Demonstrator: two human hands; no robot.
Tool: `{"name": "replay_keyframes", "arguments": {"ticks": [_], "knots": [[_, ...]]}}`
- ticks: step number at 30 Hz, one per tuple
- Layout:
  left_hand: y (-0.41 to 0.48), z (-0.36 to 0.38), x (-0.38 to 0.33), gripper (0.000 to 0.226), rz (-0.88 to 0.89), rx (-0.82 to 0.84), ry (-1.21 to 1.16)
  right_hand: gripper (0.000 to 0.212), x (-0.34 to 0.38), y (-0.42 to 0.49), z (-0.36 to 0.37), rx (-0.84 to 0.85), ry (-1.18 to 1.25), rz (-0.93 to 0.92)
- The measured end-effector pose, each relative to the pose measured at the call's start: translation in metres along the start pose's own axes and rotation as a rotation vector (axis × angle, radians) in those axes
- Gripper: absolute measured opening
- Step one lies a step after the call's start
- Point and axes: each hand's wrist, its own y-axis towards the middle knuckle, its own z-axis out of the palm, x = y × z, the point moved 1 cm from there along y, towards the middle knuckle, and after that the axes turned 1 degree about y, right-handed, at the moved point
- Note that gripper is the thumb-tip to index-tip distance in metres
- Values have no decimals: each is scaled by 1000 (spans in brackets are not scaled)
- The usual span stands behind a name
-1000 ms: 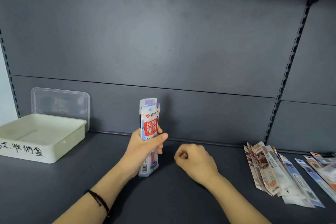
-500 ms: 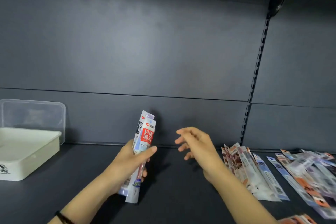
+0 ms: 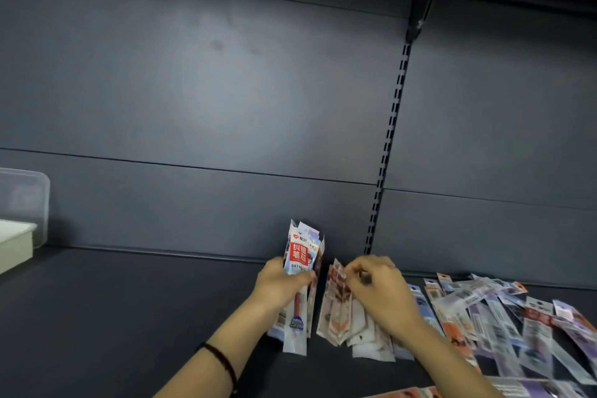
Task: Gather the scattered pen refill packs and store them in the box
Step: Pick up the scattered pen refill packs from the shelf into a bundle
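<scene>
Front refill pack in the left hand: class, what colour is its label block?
Red with white characters, on the front refill pack; head view shows it.

- Dim overall; a soft pale patch of light lies on the back panel point(image 3: 206, 100) left of centre, fading to near black toward the top and the corners
- The shelf point(image 3: 129, 317) looks dull and flat; a soft shadow falls just right of the clear lid point(image 3: 24, 203) at far left
- Motion blur smears the scattered packs point(image 3: 504, 317) at right and the right hand point(image 3: 378, 294); print on the bundle point(image 3: 300, 255) in the left hand point(image 3: 281, 284) stays readable
- Wide-angle distortion bows the panel seams and tilts the slotted upright point(image 3: 387, 145)
</scene>
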Motion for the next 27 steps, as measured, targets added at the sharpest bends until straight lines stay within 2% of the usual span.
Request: {"name": "replay_keyframes", "arguments": {"ticks": [2,3,4,6,7,10,12,14,17,19,21,22,24,27], "knots": [[3,15,2,12,-37,-2,-2,11,-12,2,1,-1,-20,-61],[2,18,2,23,-43,-7,-8,13,-15,2,0,-11,18,-67],[3,22,2,44,-36,2,-30,13,-18,2,1,-17,79,-59],[4,27,2,100,-32,57,-25,15,-24,0,1,-2,201,-25],[2,29,0,113,-36,75,18,18,-26,-1,1,17,244,-7],[5,35,4,95,1,56,125,21,-26,-3,-3,61,302,11],[8,32,6,86,-6,85,56,23,-26,-2,-3,21,317,-11],[8,27,5,91,-27,121,-52,22,-27,-3,-3,-6,314,-14],[18,19,12,105,11,97,-237,17,-29,-4,2,47,251,-27],[12,15,4,101,50,82,-282,16,-28,-4,6,66,216,-50],[8,12,2,88,73,125,-182,16,-26,-3,8,43,191,-68],[6,10,2,78,112,127,-57,15,-26,-3,9,36,181,-74],[3,6,3,53,254,43,195,15,-26,-3,7,37,188,-79],[-3,8,-2,34,493,-71,437,16,-28,-3,-1,41,216,-65]]}}
